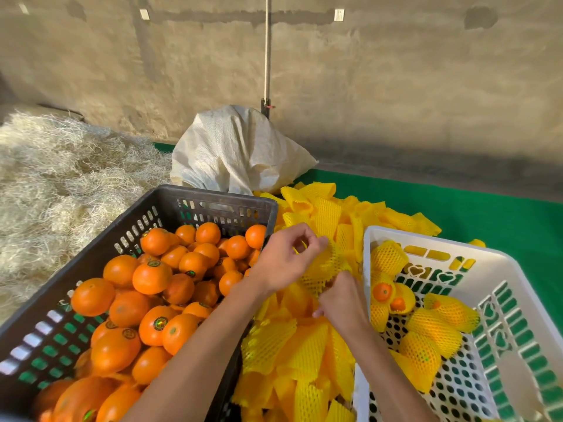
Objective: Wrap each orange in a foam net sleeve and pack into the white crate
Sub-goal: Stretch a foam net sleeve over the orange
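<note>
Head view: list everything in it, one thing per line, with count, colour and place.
dark crate: one, dark brown, left.
loose oranges: dozens, orange, heaped in the dark crate.
white crate: one, white, right.
wrapped oranges: about eight, in yellow nets, inside the white crate.
spare foam sleeves: a large pile, yellow, between the two crates.
foam sleeve in hand: one, yellow, held above the pile.
sack: one, white, behind the crates.
straw: one heap, pale, far left.
green mat: one, green, under everything.
rope: one, pale, hanging down the wall.
left hand: pinches the sleeve's upper edge.
right hand: grips its lower edge.
</note>
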`<state>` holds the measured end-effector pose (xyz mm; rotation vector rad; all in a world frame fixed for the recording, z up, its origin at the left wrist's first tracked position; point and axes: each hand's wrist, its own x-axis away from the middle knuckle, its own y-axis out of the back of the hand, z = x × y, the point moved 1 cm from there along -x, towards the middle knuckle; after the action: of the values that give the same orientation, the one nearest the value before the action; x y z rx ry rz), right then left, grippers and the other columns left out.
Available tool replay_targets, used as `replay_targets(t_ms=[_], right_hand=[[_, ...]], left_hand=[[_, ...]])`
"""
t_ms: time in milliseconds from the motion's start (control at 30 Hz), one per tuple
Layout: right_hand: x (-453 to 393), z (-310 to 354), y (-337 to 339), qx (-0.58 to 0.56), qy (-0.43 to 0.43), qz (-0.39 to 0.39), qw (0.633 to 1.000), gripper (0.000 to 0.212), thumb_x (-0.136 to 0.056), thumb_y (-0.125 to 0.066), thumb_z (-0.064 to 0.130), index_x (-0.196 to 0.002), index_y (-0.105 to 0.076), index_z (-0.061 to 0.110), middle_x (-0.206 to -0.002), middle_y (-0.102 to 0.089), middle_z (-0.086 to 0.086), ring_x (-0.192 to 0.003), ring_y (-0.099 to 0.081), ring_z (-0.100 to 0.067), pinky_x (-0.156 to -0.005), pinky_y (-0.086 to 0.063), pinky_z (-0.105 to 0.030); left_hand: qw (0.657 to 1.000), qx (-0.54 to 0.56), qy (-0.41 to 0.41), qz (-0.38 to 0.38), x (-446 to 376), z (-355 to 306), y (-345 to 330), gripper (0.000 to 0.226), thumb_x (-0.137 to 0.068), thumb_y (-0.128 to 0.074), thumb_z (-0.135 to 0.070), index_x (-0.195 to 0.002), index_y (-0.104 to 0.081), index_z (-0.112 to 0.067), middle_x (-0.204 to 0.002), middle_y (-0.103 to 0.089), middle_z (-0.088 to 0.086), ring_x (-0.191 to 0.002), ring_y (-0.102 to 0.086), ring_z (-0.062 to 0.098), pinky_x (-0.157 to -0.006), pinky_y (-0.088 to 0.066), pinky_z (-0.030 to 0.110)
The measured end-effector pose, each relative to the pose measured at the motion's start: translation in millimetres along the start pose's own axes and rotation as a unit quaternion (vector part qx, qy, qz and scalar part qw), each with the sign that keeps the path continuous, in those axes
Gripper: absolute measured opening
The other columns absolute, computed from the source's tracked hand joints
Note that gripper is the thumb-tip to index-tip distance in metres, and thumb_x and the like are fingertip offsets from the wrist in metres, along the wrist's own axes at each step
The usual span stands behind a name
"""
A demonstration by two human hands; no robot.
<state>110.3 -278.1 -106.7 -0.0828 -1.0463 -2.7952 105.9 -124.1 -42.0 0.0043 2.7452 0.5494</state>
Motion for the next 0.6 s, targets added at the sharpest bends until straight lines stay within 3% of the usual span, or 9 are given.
replay_targets(t_ms=[100, 167, 267, 333, 400, 467, 600], right_hand=[[-2, 0, -3, 0.019, 0.002, 0.009, 1.000, 0.027, -0.082, -0.049, 0.000, -0.058, -0.042, 0.011, -0.045, -0.063, 0.002, -0.038, -0.063, -0.009, -0.034, -0.030, -0.023], [-2, -2, -3, 0.014, 0.017, 0.011, 1.000, 0.028, -0.080, -0.049, 0.000, -0.054, -0.043, 0.009, -0.045, -0.063, 0.001, -0.041, -0.064, -0.009, -0.038, -0.039, -0.029], [-2, -3, -2, 0.031, 0.022, 0.020, 0.999, 0.019, -0.079, -0.050, 0.002, -0.060, -0.051, -0.001, -0.047, -0.065, 0.001, -0.042, -0.064, -0.007, -0.041, -0.046, -0.035], [-2, -3, -2, 0.043, 0.022, 0.026, 0.998, 0.018, -0.080, -0.051, 0.002, -0.062, -0.054, -0.002, -0.048, -0.066, 0.002, -0.040, -0.062, -0.006, -0.037, -0.041, -0.029], [-1, -2, -3, 0.044, 0.025, 0.030, 0.998, 0.021, -0.079, -0.051, 0.002, -0.058, -0.051, 0.004, -0.049, -0.066, 0.003, -0.036, -0.058, -0.006, -0.031, -0.031, -0.023], [-1, -2, -4, 0.041, 0.024, 0.031, 0.998, 0.024, -0.080, -0.052, 0.001, -0.057, -0.047, 0.008, -0.049, -0.066, 0.003, -0.036, -0.058, -0.006, -0.031, -0.027, -0.022], [-1, -4, -4, 0.027, 0.026, 0.026, 0.999, 0.025, -0.083, -0.055, 0.001, -0.059, -0.047, 0.007, -0.051, -0.067, 0.001, -0.038, -0.060, -0.005, -0.030, -0.030, -0.023]], left_hand=[[0.985, -0.064, 0.026, -0.159, -5, 14, 34, 0.027, -0.103, -0.057, -0.034, -0.078, -0.056, -0.024, -0.067, -0.058, -0.014, -0.060, -0.050, 0.003, -0.054, -0.038, 0.014], [0.965, -0.144, 0.117, -0.187, -3, 38, 55, 0.024, -0.103, -0.053, -0.030, -0.080, -0.053, -0.025, -0.068, -0.057, -0.009, -0.062, -0.052, 0.006, -0.050, -0.037, 0.023], [0.911, -0.282, 0.293, -0.062, 10, 79, 73, 0.011, -0.102, -0.054, -0.020, -0.110, -0.056, -0.012, -0.094, -0.062, 0.008, -0.082, -0.061, 0.026, -0.058, -0.043, 0.033], [0.857, -0.368, 0.355, 0.063, 21, 99, 70, 0.031, -0.103, -0.054, -0.015, -0.134, -0.050, -0.011, -0.125, -0.059, 0.015, -0.111, -0.059, 0.035, -0.086, -0.053, 0.044], [0.821, -0.409, 0.377, 0.130, 30, 111, 63, 0.047, -0.106, -0.051, -0.016, -0.151, -0.039, -0.018, -0.153, -0.039, 0.014, -0.137, -0.040, 0.044, -0.111, -0.040, 0.052], [0.816, -0.405, 0.384, 0.146, 33, 118, 54, 0.054, -0.107, -0.051, -0.018, -0.157, -0.032, -0.023, -0.161, -0.022, 0.014, -0.142, -0.030, 0.050, -0.116, -0.033, 0.057], [0.825, -0.389, 0.394, 0.112, 33, 116, 52, 0.043, -0.106, -0.054, -0.019, -0.148, -0.046, -0.021, -0.160, -0.019, 0.017, -0.138, -0.036, 0.052, -0.113, -0.039, 0.055]])
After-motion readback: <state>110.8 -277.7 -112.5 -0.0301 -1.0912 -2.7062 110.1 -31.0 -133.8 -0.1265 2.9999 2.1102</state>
